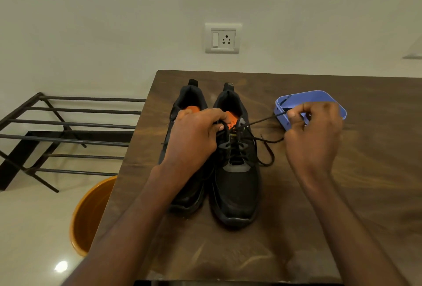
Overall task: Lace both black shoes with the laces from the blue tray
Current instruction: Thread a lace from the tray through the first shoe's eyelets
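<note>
Two black shoes stand side by side near the middle of the brown wooden surface (pixel 342 194), toes toward me and heels toward its far edge. My left grip (pixel 194 135) rests over the left shoe (pixel 189 194), fingers curled and pinching one end of the black lace (pixel 258 122) at the top eyelets of the right shoe (pixel 235 185). My right grip (pixel 312 135) is raised just right of that shoe, thumb and fingers clamped on the other end of the same lace, which runs taut from the eyelets up to my fingertips. A slack loop of lace hangs off the right side of the right shoe and lies on the surface. The lace already crosses several eyelets down the front of the right shoe; my left arm hides the front of the left shoe, so I cannot tell how it is laced. Both shoes show orange insoles, and the right one carries dark print that is too small and too covered to read. The blue tray (pixel 319 96) sits toward the far right of the surface, partly behind my right grip, with another dark lace (pixel 285 100) in it. On the wall behind is a white switch and socket plate (pixel 223 38). Off the left edge stand a black metal rack (pixel 68 126) and an orange tub (pixel 89 215) on the floor.
</note>
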Motion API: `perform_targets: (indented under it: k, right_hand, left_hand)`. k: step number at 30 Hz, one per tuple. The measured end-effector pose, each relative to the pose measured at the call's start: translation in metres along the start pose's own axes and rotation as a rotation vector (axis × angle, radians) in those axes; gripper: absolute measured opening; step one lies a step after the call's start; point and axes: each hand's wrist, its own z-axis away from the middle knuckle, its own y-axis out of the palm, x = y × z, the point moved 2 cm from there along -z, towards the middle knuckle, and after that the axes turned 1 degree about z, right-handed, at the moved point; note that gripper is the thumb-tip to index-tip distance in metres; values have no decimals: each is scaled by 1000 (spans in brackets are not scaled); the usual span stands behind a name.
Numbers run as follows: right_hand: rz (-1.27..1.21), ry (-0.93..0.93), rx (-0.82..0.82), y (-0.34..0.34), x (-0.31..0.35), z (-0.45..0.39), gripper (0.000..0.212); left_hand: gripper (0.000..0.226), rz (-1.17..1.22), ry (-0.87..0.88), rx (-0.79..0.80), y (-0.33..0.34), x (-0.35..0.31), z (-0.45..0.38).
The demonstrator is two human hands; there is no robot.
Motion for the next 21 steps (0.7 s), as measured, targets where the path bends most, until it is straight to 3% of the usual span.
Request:
perform_targets:
  k: [3, 6, 11, 16, 18, 21]
  right_hand:
    - [36, -227, 177, 11, 15, 11, 26]
    - [76, -353, 353, 28, 30, 27, 20]
    - [103, -289, 280, 26, 24, 22, 13]
    - [-46, 64, 45, 0, 2, 0, 13]
    - [5, 46, 98, 2, -2, 0, 14]
    - [41, -170, 280, 14, 13, 12, 32]
  left_hand:
    - [19, -7, 0, 4, 1, -1, 0]
    - [21, -3, -1, 11, 1, 2, 1]
    - [19, 0, -2, 20, 1, 0, 1]
    - [21, 14, -21, 12, 0, 3, 1]
    - [20, -5, -15, 8, 1, 1, 1]
    - [19, -37, -12, 0, 1, -3, 1]
